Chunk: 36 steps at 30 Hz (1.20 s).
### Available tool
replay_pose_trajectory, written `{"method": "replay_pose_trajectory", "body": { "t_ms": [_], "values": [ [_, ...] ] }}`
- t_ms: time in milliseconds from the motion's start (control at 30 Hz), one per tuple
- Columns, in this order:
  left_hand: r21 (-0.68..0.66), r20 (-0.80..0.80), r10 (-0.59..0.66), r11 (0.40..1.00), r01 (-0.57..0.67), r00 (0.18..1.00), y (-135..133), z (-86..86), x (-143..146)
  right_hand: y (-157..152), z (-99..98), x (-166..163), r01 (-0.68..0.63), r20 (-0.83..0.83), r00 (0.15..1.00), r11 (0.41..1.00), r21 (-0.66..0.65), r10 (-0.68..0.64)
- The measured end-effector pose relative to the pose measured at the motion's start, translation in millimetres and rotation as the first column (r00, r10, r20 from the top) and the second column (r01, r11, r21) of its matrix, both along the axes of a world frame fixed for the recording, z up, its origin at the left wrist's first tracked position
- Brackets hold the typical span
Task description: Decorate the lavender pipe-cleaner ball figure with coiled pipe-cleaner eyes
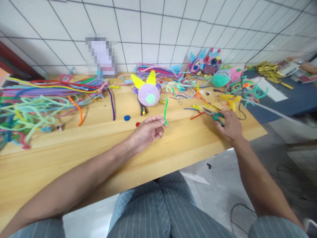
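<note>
Between the thumb and fingers of my left hand (151, 129) a short green pipe cleaner (166, 107) stands upright, its lower end bent. My right hand (230, 126) is closed around the teal handles of a pair of pliers (213, 114), whose jaws point left, low over the table. Beyond my left hand sits a lilac ball figure (146, 95) with yellow horns and a mint-green nose. A blue disc (127, 117) and a partly covered red disc (138, 124) lie close to that hand. Near the plier jaws is a red pipe cleaner piece (197, 115).
Heaps of pipe cleaners (49, 89) cover the table's left side. At the back right stand finished ball figures (196, 64) and a mint-green ball (220, 78). A yellow glue gun (231, 100) with a cord lies just beyond my right hand. Small scissors (178, 99) lie mid-table.
</note>
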<state>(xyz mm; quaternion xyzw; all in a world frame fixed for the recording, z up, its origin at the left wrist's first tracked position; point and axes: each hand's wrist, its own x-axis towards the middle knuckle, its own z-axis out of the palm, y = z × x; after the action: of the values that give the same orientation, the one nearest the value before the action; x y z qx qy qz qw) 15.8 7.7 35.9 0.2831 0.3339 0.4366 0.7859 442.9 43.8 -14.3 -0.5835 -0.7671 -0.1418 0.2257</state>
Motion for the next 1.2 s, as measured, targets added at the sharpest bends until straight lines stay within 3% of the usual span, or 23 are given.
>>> {"method": "replay_pose_trajectory", "body": {
  "t_ms": [133, 233, 333, 433, 500, 633, 767, 867, 933, 1100, 1200],
  "values": [
    [-0.069, 0.168, -0.076, 0.994, 0.089, 0.983, 0, 10.0, -3, -11, 32.6, -13, -0.073, -0.169, 0.981, 0.985, 0.159, 0.1],
    [-0.053, 0.187, -0.101, 0.992, 0.113, 0.977, -1, 15.9, -6, -10, 48.5, -49, -0.156, -0.253, 0.953, 0.986, 0.053, 0.164],
    [0.023, 0.072, -0.046, 0.999, 0.045, 0.996, 0, 16.3, -8, 4, 46.9, -83, -0.154, -0.142, 0.981, 0.972, -0.175, 0.13],
    [0.1, -0.037, 0.024, 0.995, -0.02, 0.999, 3, 11.0, -9, 17, 39.2, -99, -0.002, 0.007, 1.0, 0.984, -0.181, 0.003],
    [0.152, -0.114, 0.044, 0.988, -0.027, 0.993, 4, 5.3, -8, 16, 38.0, -105, -0.003, -0.022, 1.0, 0.984, -0.177, -0.001],
    [0.374, -0.315, 0.065, 0.926, 0.061, 0.947, 7, -8.1, -4, 1, 45.6, -123, -0.219, -0.274, 0.952, 0.933, -0.285, 0.139],
    [0.525, -0.413, 0.081, 0.835, 0.165, 0.907, 17, -20.5, 8, -10, 46.2, -146, -0.494, -0.656, 0.748, 0.743, -0.451, 0.099],
    [0.515, -0.401, 0.0, 0.827, 0.225, 0.916, 29, -27.4, 26, -10, 34.2, -157, -0.66, -0.863, 0.501, 0.617, -0.43, -0.065],
    [0.505, -0.366, -0.032, 0.833, 0.227, 0.93, 35, -29.6, 40, -8, 25.0, -161, -0.713, -0.913, 0.37, 0.579, -0.396, -0.169],
    [0.496, -0.355, 0.09, 0.862, 0.106, 0.931, 47, -28.0, 69, -4, 23.1, -150, -0.725, -0.93, 0.173, 0.598, -0.342, -0.323],
    [0.417, -0.452, 0.127, 0.905, 0.083, 0.883, 65, -26.0, 83, -1, 36.1, -125, -0.664, -0.948, 0.061, 0.696, -0.272, -0.312]
  ]
}}
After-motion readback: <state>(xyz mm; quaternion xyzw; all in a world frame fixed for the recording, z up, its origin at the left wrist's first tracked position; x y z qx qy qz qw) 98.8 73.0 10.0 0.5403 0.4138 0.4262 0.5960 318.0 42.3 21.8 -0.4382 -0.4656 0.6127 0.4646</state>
